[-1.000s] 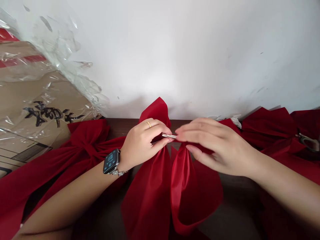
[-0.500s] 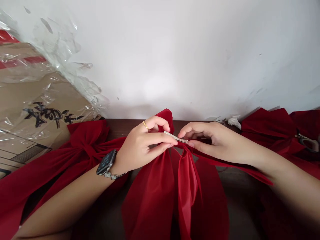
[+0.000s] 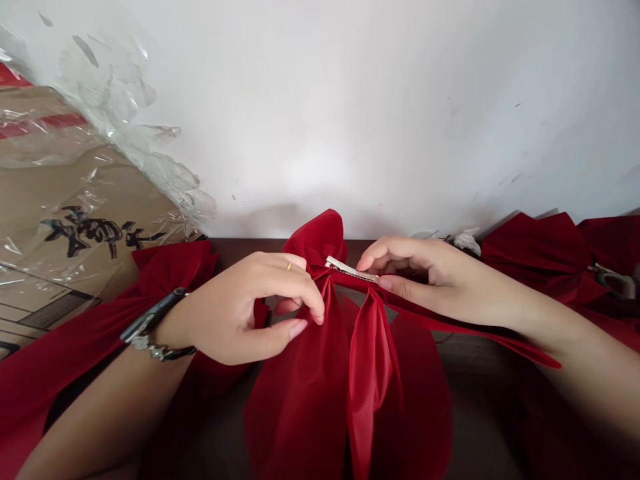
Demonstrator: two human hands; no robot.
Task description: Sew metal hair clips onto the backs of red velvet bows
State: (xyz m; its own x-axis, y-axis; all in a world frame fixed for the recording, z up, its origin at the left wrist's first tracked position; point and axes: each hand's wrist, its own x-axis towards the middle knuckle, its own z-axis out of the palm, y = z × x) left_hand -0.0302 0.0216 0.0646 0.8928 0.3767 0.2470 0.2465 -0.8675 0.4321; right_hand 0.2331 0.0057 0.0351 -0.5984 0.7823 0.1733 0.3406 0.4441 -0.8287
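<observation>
From here I can't make out the right tip of the clip (image 3: pixel 345 268) at the right hand (image 3: pixel 430 273), nor the face of the watch (image 3: pixel 153 316). My left edge crops the box (image 3: pixel 35 193); the bottom, the cloth (image 3: pixel 305 393).

Cloth (image 3: pixel 303 393) deep red; clip (image 3: pixel 352 270) silvery; ring (image 3: pixel 289 266) gold; wall (image 3: pixel 350 120) white; box (image 3: pixel 85 183) brown, black-lettered.

I count one clip (image 3: pixel 349 269), at least three red bows (image 3: pixel 315 387), one watch (image 3: pixel 153 316) and one ring (image 3: pixel 289 266).
</observation>
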